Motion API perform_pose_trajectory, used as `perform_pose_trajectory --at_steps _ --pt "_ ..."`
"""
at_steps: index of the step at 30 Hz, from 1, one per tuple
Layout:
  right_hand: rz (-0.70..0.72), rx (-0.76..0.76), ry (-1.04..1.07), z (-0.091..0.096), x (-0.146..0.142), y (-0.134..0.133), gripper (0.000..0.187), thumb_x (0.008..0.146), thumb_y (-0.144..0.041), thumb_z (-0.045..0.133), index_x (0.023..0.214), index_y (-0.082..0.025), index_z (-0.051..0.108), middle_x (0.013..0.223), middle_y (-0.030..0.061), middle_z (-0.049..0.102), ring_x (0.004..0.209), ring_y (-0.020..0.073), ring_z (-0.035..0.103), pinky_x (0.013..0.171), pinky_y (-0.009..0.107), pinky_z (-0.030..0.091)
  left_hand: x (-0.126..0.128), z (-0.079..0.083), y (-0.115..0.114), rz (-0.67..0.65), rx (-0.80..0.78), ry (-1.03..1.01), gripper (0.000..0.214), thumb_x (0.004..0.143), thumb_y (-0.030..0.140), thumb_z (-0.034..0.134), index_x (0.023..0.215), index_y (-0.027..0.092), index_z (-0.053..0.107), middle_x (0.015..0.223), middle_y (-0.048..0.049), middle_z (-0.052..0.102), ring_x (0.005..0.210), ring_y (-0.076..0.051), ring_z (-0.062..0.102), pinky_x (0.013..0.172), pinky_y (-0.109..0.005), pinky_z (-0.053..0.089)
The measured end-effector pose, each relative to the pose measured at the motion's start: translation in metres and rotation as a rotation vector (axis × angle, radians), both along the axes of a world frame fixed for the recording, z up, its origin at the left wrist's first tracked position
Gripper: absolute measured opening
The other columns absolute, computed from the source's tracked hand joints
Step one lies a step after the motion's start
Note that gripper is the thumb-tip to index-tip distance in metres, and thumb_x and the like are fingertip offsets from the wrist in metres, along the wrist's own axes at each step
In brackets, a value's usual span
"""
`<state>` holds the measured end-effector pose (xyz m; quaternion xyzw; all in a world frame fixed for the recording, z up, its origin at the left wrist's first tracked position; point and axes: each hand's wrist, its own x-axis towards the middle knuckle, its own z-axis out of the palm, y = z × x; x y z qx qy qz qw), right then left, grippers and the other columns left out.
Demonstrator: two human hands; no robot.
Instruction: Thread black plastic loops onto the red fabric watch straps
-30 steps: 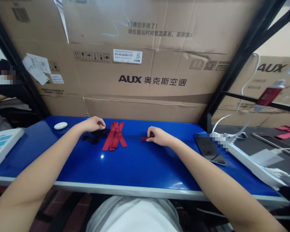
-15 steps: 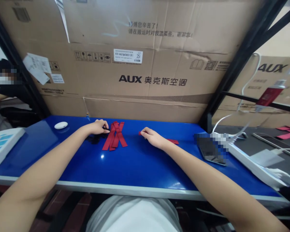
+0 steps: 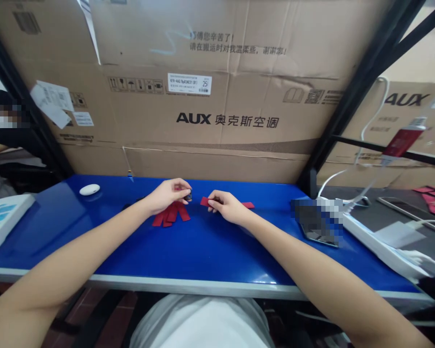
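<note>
Between the fingertips of my left hand (image 3: 168,195) is a small dark piece (image 3: 188,196), too small to name. That hand is closed over the far part of a pile of red ribbon strips (image 3: 171,216), whose lower ends fan out below it. My right hand (image 3: 226,207) pinches another red ribbon strip (image 3: 204,201); one end sticks out toward my left hand and red shows again beyond the wrist. A gap separates the two hands. Some black items (image 3: 127,206) lie mostly hidden behind my left forearm.
A white oval object (image 3: 90,189) and a white device with blue panels (image 3: 3,220) are at left. A phone (image 3: 317,224) and a white power strip (image 3: 377,246) with cables are at right. Cardboard (image 3: 224,159) walls the back of the blue table (image 3: 188,256). Another person (image 3: 12,125) sits far left.
My left hand has moved right from the black items to above the ribbon pile, now with a small dark piece. More of the strip in my right hand shows on its left side.
</note>
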<state>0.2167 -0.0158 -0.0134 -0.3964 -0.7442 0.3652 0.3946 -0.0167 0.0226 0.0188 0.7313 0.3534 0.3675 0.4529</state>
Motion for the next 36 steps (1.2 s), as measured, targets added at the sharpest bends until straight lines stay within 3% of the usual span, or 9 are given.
perform_pose_trajectory --at_steps 3,7,12,15,19,21,26,31,36 --pt "0.043 0.004 -0.004 0.004 -0.001 -0.004 0.012 0.087 -0.029 0.051 0.083 -0.018 0.055 0.071 0.0008 0.062 0.062 0.012 0.055 0.062 0.024 0.044 0.019 -0.007 -0.014 -0.048 -0.052 -0.088 0.039 0.071 0.042 0.076 0.097 0.014 0.065 0.086 -0.005 0.067 0.08 -0.018 0.065 0.076 -0.037 0.058" --pt "0.081 0.014 -0.003 0.006 0.0 -0.006 0.012 0.087 -0.029 0.052 0.083 -0.018 0.054 0.069 -0.0006 0.06 0.06 0.0111 0.053 0.061 0.023 0.041 0.025 -0.017 -0.019 -0.122 -0.106 -0.127 0.039 0.072 0.038 0.077 0.102 0.014 0.068 0.092 -0.0068 0.069 0.082 -0.018 0.067 0.081 -0.038 0.057" --pt "0.048 0.008 -0.038 0.005 0.002 -0.004 0.009 0.085 -0.025 0.05 0.081 -0.018 0.054 0.065 -0.0015 0.059 0.058 0.0115 0.05 0.058 0.023 0.038 0.026 -0.02 -0.019 -0.094 -0.131 -0.169 0.037 0.072 0.035 0.077 0.102 0.015 0.068 0.095 -0.007 0.069 0.085 -0.018 0.067 0.082 -0.038 0.057" --pt "-0.025 0.019 -0.101 0.005 0.004 -0.003 0.008 0.084 -0.022 0.049 0.077 -0.018 0.053 0.064 -0.0013 0.059 0.058 0.012 0.051 0.057 0.023 0.037 0.017 -0.01 -0.007 -0.022 -0.127 -0.172 0.032 0.073 0.032 0.076 0.099 0.013 0.069 0.087 -0.0067 0.068 0.082 -0.019 0.067 0.083 -0.039 0.057" --pt "-0.113 -0.018 -0.142 0.007 0.008 -0.001 0.007 0.082 -0.02 0.049 0.075 -0.018 0.051 0.063 -0.0006 0.06 0.056 0.0119 0.05 0.056 0.023 0.035 -0.024 0.008 0.023 0.251 -0.126 -0.279 0.024 0.07 0.028 0.076 0.086 0.012 0.069 0.083 -0.0068 0.067 0.079 -0.019 0.068 0.08 -0.036 0.056" --pt "-0.137 -0.038 -0.15 0.008 0.009 -0.001 0.008 0.082 -0.019 0.049 0.074 -0.018 0.051 0.062 -0.0006 0.06 0.055 0.0115 0.049 0.056 0.023 0.035 -0.051 0.014 0.037 0.344 -0.137 -0.188 0.026 0.065 0.032 0.079 0.079 0.012 0.068 0.08 -0.0061 0.066 0.074 -0.017 0.065 0.072 -0.031 0.056" --pt "-0.136 -0.048 -0.191 0.006 0.01 0.001 0.007 0.082 -0.019 0.049 0.075 -0.019 0.051 0.064 -0.0001 0.061 0.056 0.012 0.05 0.056 0.023 0.035 -0.094 0.011 0.056 0.517 -0.011 0.383 0.036 0.05 0.042 0.085 0.066 0.014 0.068 0.06 -0.0029 0.062 0.057 -0.015 0.054 0.048 -0.025 0.042" --pt "-0.106 -0.042 -0.218 0.001 0.009 0.001 0.009 0.083 -0.021 0.048 0.076 -0.019 0.052 0.065 0.0001 0.062 0.056 0.012 0.05 0.055 0.023 0.034 -0.09 0.006 0.059 0.49 0.031 0.607 0.033 0.044 0.041 0.085 0.061 0.017 0.07 0.063 -0.004 0.067 0.061 -0.019 0.056 0.053 -0.027 0.039" --pt "-0.089 -0.04 -0.222 -0.002 0.009 0.001 0.009 0.083 -0.023 0.049 0.076 -0.018 0.052 0.064 -0.0001 0.062 0.055 0.0113 0.049 0.054 0.023 0.033 -0.085 0.003 0.061 0.425 0.023 0.752 0.027 0.05 0.039 0.082 0.063 0.019 0.068 0.065 -0.0039 0.067 0.066 -0.02 0.058 0.058 -0.027 0.04"
